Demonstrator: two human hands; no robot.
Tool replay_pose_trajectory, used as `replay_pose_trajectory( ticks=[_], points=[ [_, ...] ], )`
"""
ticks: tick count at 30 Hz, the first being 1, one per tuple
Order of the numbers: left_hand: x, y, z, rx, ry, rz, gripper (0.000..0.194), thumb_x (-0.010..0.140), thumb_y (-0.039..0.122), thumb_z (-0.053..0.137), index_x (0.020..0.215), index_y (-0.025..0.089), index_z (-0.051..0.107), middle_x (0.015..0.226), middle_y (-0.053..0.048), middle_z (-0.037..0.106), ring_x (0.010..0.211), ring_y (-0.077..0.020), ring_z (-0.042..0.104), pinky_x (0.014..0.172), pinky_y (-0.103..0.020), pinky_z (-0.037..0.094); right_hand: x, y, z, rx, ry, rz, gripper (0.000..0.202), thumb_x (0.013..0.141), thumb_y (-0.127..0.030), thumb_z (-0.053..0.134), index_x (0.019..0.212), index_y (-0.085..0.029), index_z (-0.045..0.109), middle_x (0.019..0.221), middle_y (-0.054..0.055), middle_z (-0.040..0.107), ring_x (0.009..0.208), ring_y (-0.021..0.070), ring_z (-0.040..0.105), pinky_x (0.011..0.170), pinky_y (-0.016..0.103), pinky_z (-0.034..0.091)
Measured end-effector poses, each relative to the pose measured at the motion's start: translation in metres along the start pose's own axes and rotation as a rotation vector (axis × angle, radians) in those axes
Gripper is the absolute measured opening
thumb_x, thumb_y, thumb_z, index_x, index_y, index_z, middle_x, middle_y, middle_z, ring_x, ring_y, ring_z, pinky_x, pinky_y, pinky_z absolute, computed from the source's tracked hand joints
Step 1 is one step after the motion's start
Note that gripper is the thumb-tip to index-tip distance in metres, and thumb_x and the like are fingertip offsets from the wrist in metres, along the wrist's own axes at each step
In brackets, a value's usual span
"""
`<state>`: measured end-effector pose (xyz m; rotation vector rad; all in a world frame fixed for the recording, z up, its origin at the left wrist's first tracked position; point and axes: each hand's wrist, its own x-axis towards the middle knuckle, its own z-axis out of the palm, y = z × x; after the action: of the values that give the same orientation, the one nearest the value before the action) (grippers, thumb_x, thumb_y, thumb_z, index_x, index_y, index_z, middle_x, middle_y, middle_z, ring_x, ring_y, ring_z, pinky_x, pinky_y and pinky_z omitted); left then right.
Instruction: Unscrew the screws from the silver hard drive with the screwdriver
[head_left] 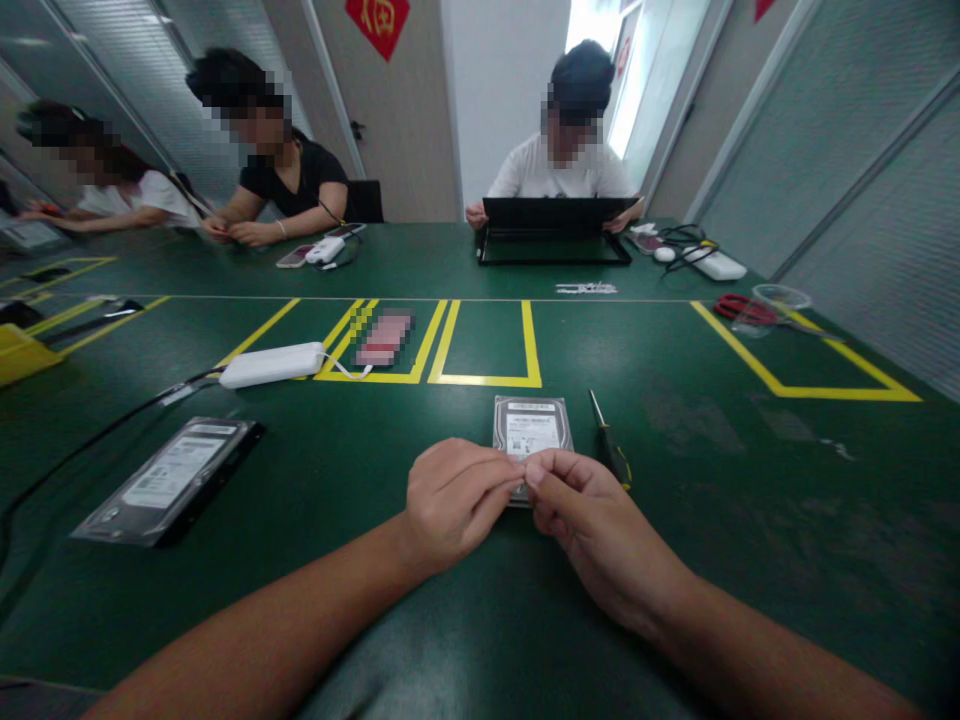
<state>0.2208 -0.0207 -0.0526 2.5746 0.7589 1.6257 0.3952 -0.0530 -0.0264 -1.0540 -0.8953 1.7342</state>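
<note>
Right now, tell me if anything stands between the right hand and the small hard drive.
Nothing visible stands between the right hand and the small hard drive, though both hands hide its near part. The left hand meets the right at the fingertips. The screwdriver lies off to the drive's right.

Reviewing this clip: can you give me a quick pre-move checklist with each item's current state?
1. Left hand and right hand together at the near drive: ok.
2. Small part secure between the fingertips: cannot tell; nothing shows there.
3. Near drive lying flat, label up: ok.
4. Near drive fully in sight: not ok; the hands cover part of its near end.
5. Screwdriver on the table, right of that drive: ok.
6. Other drive apart from both hands: ok, off to the left.
</note>
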Motion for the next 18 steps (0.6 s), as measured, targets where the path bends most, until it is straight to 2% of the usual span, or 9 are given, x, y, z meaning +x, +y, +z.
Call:
replay_pose_trajectory(
  ticks=[8,18],
  points=[
    [-0.0019,-0.0014,0.0016,-0.012,-0.042,-0.001,0.016,0.089,0.009,0.066,0.103,0.016,0.066,0.092,-0.005,0.074,0.08,-0.0155,0.069,0.073,-0.029,0.055,0.001,0.003,-0.0056,-0.097,0.016,-0.057,0.03,0.082,-0.045,0.074,0.082,-0.017,0.063,0.069,-0.005,0.048,0.061,0.0079,0.032,0.057,0.025,0.024],
    [-0.003,0.0018,0.0038,-0.017,-0.04,-0.069,0.01,0.09,0.009,0.062,0.098,0.015,0.064,0.087,-0.005,0.07,0.078,-0.0153,0.065,0.072,-0.028,0.052,-0.0012,0.0028,-0.0055,-0.173,-0.002,-0.113,0.023,0.085,-0.04,0.071,0.082,-0.017,0.065,0.064,-0.006,0.048,0.058,0.0076,0.033,0.06,0.026,0.029]
  ],
)
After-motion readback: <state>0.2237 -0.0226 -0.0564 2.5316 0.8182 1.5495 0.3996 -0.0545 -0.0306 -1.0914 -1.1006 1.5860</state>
